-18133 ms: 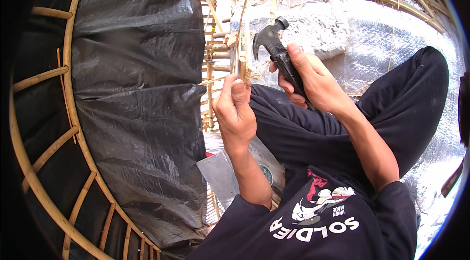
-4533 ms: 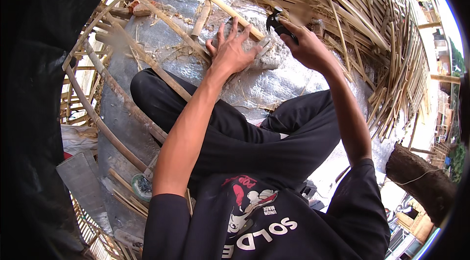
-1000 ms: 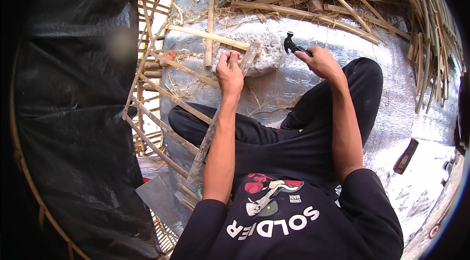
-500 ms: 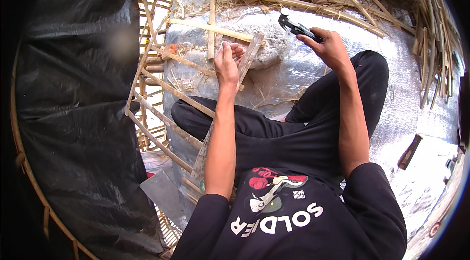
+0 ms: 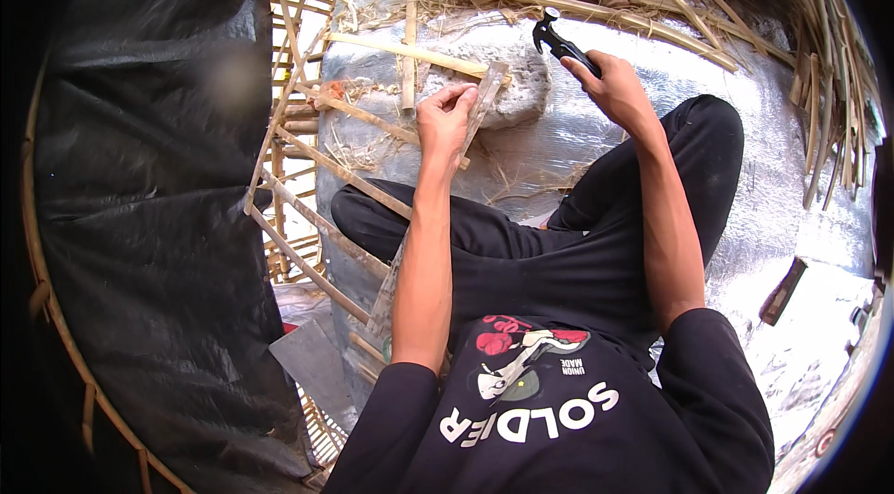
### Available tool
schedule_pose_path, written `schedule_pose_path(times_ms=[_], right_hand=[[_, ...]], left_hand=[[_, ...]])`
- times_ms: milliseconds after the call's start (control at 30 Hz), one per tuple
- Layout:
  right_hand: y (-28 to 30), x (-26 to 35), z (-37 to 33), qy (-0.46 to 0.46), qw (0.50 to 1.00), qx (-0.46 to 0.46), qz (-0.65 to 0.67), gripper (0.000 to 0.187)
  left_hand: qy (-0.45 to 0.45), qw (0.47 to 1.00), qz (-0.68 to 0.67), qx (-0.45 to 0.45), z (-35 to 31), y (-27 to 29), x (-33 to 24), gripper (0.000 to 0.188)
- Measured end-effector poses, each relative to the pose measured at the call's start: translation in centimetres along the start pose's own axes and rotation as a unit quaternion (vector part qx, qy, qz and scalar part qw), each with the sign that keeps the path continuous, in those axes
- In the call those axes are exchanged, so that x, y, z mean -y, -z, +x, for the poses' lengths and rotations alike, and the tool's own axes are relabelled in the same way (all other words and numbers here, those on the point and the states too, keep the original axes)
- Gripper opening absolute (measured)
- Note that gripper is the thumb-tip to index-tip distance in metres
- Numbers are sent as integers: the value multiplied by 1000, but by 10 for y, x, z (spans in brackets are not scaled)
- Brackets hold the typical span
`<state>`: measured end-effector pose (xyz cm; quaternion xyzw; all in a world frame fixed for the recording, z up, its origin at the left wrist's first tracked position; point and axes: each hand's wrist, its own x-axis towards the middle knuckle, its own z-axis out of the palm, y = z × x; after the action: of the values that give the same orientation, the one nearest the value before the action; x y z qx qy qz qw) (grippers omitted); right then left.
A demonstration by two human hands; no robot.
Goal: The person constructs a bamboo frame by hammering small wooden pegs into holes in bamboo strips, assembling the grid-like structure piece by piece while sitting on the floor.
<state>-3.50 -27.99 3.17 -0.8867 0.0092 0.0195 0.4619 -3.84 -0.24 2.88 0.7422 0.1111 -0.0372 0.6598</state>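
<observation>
We are wearing a black shirt (image 5: 643, 443) bearing white lettering (image 5: 538, 424). Our left hand (image 5: 442, 124) is curling beside a wooden strip (image 5: 480, 110); whether it is pinching anything, we are unable to tell. Our right hand (image 5: 615, 90) is clasping a black hammer (image 5: 564, 47) near a grey block (image 5: 529, 89).

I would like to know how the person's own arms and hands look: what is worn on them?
The left hand and the right hand are bare, and nothing worn shows on the forearms. The black sleeves are short, ending near the elbows, with no visible marking.
</observation>
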Motion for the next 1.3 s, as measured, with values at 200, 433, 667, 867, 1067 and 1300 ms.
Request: schedule_pose_path(times_ms=[200,433,667,867,1067,1300], right_hand=[[-2,-3,0,-17,999,7,31,57],[1,0,1,-4,1000,6,15,57],[-4,-6,3,9,1000,-6,-3,56],[-3,-8,3,3,1000,1,8,55],[-5,-8,1,-5,1000,-8,19,53],[-11,5,2,-4,999,5,39,51]], left_hand=[[11,992,56,111,-6,5,-21,40],[72,990,-36,120,3,8,-8,34],[-54,998,19,8,-1,1,-3,16],[-21,1000,-4,-16,-6,37,-39,63],[-157,915,363,-73,-39,124,-77,80],[259,781,461,-331,-46,296,5,100]])
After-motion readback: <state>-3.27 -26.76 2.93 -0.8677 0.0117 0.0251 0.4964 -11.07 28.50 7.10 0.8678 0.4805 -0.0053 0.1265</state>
